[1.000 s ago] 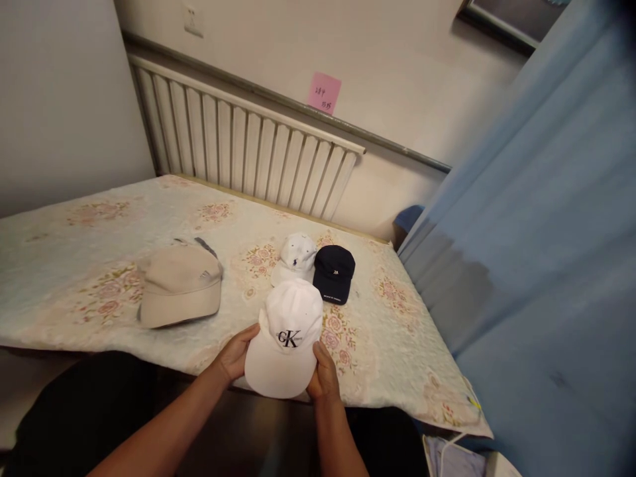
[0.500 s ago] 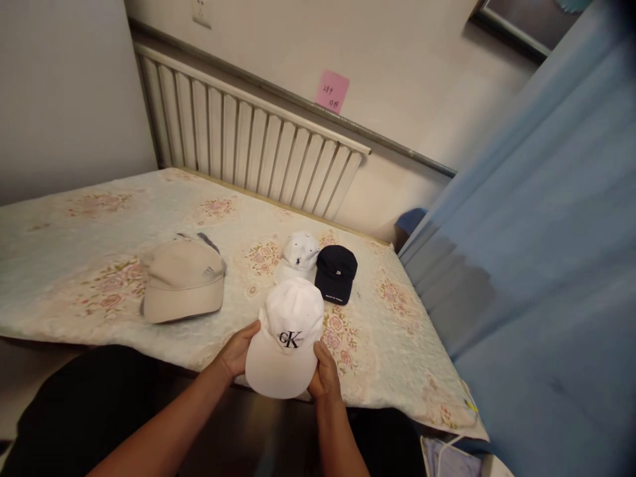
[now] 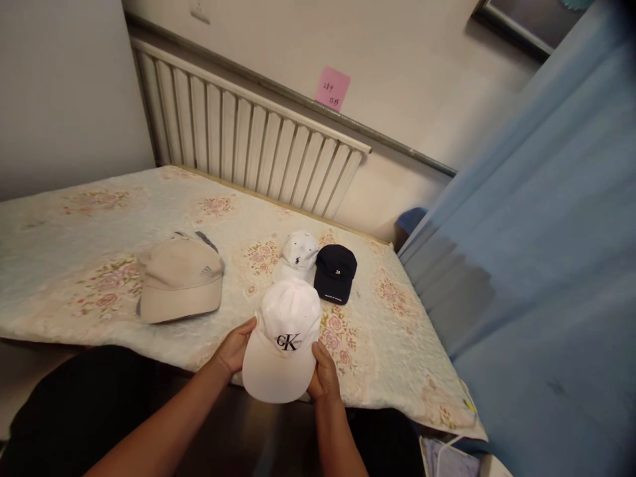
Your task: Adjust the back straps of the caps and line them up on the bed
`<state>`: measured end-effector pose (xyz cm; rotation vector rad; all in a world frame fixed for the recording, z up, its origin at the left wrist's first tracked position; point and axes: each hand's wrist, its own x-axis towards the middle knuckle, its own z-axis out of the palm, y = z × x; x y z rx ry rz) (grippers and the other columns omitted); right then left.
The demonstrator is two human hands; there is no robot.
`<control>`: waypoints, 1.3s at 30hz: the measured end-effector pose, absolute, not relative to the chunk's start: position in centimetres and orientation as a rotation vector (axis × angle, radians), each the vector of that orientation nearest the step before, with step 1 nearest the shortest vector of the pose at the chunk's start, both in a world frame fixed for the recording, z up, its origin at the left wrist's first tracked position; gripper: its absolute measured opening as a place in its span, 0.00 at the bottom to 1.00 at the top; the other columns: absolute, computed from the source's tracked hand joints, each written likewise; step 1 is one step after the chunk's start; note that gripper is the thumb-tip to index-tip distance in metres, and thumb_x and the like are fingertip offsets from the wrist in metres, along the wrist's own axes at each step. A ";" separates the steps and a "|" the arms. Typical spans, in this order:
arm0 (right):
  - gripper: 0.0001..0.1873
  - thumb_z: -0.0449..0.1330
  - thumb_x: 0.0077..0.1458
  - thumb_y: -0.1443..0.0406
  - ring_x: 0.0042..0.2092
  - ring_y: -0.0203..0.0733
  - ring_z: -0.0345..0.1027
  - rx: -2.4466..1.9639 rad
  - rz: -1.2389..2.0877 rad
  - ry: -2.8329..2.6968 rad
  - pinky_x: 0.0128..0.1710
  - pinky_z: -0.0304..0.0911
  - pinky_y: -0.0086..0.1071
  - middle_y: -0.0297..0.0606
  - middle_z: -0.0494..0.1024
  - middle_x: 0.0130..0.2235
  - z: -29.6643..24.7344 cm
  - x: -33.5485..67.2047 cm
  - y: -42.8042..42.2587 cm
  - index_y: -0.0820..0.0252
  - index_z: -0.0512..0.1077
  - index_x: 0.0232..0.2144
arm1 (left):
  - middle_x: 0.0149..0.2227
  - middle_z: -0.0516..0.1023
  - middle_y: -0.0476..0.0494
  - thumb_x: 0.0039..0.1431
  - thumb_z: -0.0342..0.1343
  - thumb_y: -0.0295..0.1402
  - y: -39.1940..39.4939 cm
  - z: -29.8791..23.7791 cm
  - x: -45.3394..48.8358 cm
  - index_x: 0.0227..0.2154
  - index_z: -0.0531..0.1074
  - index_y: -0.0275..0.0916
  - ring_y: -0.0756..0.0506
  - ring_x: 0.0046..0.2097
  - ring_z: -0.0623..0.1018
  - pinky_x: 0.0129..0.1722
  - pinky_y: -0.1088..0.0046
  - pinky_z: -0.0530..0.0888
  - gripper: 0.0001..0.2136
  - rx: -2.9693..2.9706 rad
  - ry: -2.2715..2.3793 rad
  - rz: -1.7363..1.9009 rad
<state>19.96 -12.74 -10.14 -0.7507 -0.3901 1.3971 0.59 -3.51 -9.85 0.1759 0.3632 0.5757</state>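
Observation:
Between my two hands is a white baseball cap (image 3: 291, 311) with dark letters on its front, its brim pointing down toward me. My left hand (image 3: 237, 348) grips the cap's left side and my right hand (image 3: 324, 372) its right side; the fingers beneath are partly hidden. Just behind it lie a smaller white cap (image 3: 300, 250) with a small dark emblem and a black cap (image 3: 336, 273), side by side. A beige cap (image 3: 181, 278) rests further left on the flowered bedspread (image 3: 238, 225).
A white radiator (image 3: 243, 126) runs along the wall behind the bed. To the right hangs a blue curtain (image 3: 527, 252). A pink note (image 3: 332, 87) is stuck on the wall. Below the bed's right corner is a container (image 3: 454, 460) with cloth inside.
The held white cap has moved very slightly down and to the left, with both hands still on it. The other caps lie as before.

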 end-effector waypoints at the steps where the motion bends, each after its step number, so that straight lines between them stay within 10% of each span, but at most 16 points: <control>1: 0.18 0.64 0.49 0.63 0.43 0.46 0.74 -0.752 1.396 -0.392 0.44 0.68 0.40 0.44 0.80 0.43 -10.2 20.0 -12.7 0.61 0.71 0.43 | 0.41 0.80 0.32 0.59 0.50 0.37 -3.5 -9.9 0.6 0.54 0.65 0.27 0.34 0.47 0.77 0.52 0.54 0.67 0.23 0.177 0.360 0.580; 39: 0.16 0.63 0.50 0.62 0.41 0.45 0.75 -0.739 1.414 -0.405 0.44 0.68 0.42 0.43 0.80 0.42 -10.1 20.0 -12.9 0.60 0.71 0.43 | 0.43 0.79 0.33 0.60 0.50 0.39 -3.3 -9.5 0.5 0.55 0.64 0.30 0.35 0.48 0.76 0.53 0.54 0.66 0.24 0.214 0.336 0.645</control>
